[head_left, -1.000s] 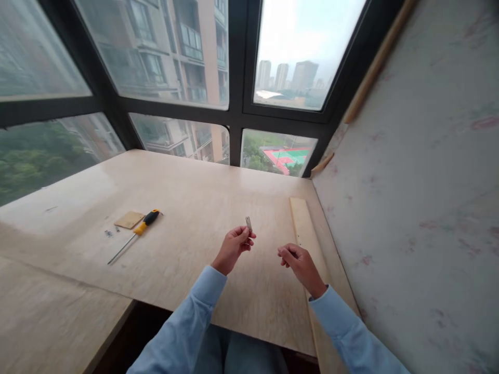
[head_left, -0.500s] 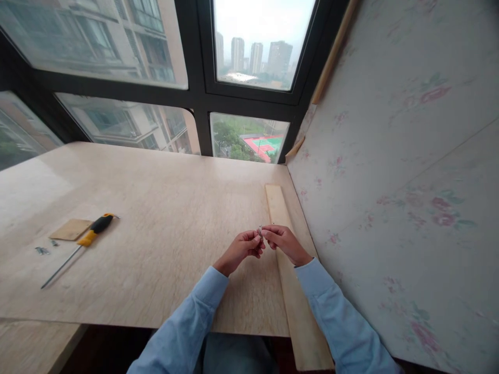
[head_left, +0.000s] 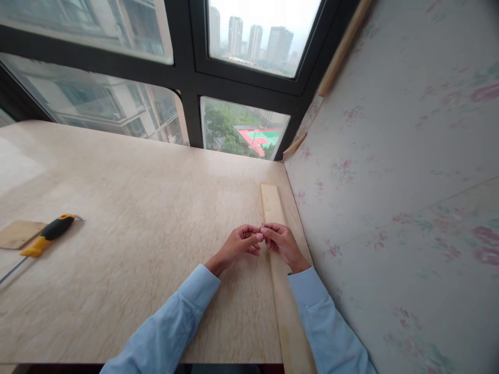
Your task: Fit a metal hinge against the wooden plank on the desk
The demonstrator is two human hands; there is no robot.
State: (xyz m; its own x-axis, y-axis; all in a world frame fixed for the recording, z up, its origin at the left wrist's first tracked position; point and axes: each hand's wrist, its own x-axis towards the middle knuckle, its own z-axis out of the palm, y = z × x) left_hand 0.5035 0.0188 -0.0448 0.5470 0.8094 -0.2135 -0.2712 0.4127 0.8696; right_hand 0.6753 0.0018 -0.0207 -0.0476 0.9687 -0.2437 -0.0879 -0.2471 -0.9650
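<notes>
My left hand [head_left: 237, 246] and my right hand [head_left: 284, 243] meet at the fingertips, thumb and forefinger pinched on each side. Between them is a small metal piece [head_left: 262, 226], mostly covered by the fingers, so its exact kind cannot be made out. Under the right hand runs a long pale wooden board [head_left: 272, 202], lying flat along the wall side of the table. Both hands are above the board's left edge.
A yellow-and-black screwdriver [head_left: 54, 231] lies at the left, beside a thin wooden plate [head_left: 17, 235]. The marbled tabletop [head_left: 156, 218] reaches back to dark-framed windows [head_left: 187, 98]. Floral-papered wall [head_left: 390, 208] closes off the right side.
The view has swung right and nearer, so the small screws at the left are out of frame. My hands stay together, and less of the metal piece shows between the fingers.
</notes>
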